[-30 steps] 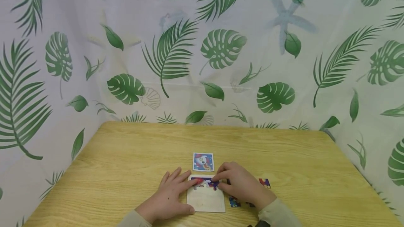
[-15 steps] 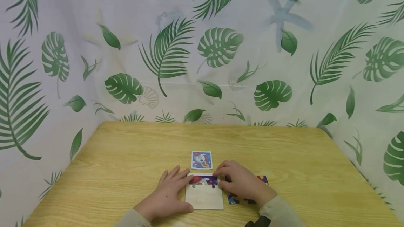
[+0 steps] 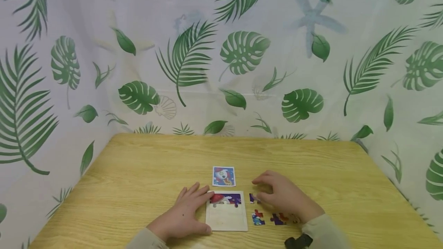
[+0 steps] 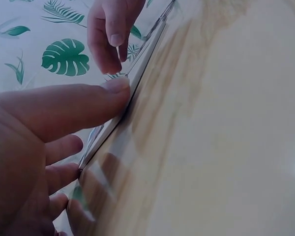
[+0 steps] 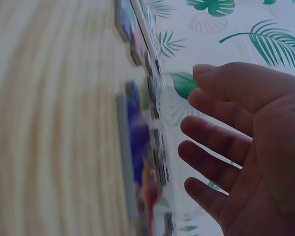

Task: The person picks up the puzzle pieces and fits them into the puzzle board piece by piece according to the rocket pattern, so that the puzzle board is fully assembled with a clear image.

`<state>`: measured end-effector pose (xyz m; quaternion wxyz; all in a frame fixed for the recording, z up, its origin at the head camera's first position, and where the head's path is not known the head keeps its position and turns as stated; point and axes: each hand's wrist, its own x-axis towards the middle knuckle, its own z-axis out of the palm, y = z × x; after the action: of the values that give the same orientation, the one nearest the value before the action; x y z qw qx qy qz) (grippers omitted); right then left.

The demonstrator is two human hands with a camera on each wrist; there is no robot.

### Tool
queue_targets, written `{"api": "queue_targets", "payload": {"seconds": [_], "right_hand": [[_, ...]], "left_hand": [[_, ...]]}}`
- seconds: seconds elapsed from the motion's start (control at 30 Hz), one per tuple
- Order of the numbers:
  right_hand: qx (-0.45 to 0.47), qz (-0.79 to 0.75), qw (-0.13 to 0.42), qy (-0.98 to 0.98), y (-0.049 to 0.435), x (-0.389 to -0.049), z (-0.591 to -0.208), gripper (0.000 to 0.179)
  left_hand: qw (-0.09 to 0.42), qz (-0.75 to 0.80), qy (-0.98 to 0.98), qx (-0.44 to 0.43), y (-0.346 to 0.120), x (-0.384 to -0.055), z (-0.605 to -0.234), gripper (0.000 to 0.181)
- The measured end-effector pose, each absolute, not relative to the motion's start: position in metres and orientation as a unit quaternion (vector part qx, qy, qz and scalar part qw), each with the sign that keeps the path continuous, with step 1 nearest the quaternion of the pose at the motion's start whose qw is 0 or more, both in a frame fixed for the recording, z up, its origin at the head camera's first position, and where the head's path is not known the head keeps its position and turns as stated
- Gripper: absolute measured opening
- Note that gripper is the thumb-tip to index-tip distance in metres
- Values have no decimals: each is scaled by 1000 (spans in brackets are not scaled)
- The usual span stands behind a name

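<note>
My left hand (image 3: 185, 212) lies with spread fingers at the left side of a pale puzzle board (image 3: 226, 218). Its index fingertip touches the upper left and its thumb the lower left edge, as the left wrist view also shows. Joined jigsaw pieces (image 3: 228, 198), red, white and purple, fill the board's top strip. Right of the board, my right hand (image 3: 287, 195) hovers over loose pieces with its fingers slightly bent and apart, holding nothing. A purple jigsaw piece (image 3: 253, 198) shows beside its thumb. In the right wrist view, the hand (image 5: 236, 132) faces a blue-and-red piece (image 5: 140, 147).
Behind the board lies a small picture card (image 3: 223, 176). Two more loose pieces, a blue-and-red one (image 3: 257, 218) and a purple-and-red one (image 3: 278, 218), lie near the right forearm. A leaf-print sheet (image 3: 221, 49) hangs beyond the wooden table (image 3: 138, 164).
My right hand has left the top right of the board and moved right over the loose pieces, uncovering several of them. My left hand stays at the board's left side.
</note>
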<state>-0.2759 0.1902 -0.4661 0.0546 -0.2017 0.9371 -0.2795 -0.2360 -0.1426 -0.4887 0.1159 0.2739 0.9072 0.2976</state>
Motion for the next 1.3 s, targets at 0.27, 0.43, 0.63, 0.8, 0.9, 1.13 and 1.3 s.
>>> {"api": "queue_targets", "payload": {"seconds": [0.27, 0.43, 0.63, 0.8, 0.9, 1.13, 1.3], "right_hand": [[-210, -278, 54, 936, 209, -273, -470, 31], [-229, -287, 67, 928, 211, -273, -472, 30], [-244, -271, 60, 929, 209, -272, -474, 27], [-247, -258, 43, 933, 204, -272, -473, 22], [-246, -256, 38, 934, 202, -271, -473, 20], [-233, -249, 30, 940, 199, -273, -472, 18], [-213, -246, 41, 945, 199, -275, -473, 15]], "left_hand": [[117, 284, 912, 271, -142, -236, -487, 96], [111, 285, 913, 271, -141, -236, -487, 95], [108, 292, 910, 275, -140, -235, -486, 95], [109, 289, 912, 270, -140, -234, -487, 95], [110, 286, 913, 271, -141, -234, -488, 95], [108, 287, 913, 270, -141, -236, -486, 93], [105, 293, 911, 270, -140, -234, -486, 93]]}}
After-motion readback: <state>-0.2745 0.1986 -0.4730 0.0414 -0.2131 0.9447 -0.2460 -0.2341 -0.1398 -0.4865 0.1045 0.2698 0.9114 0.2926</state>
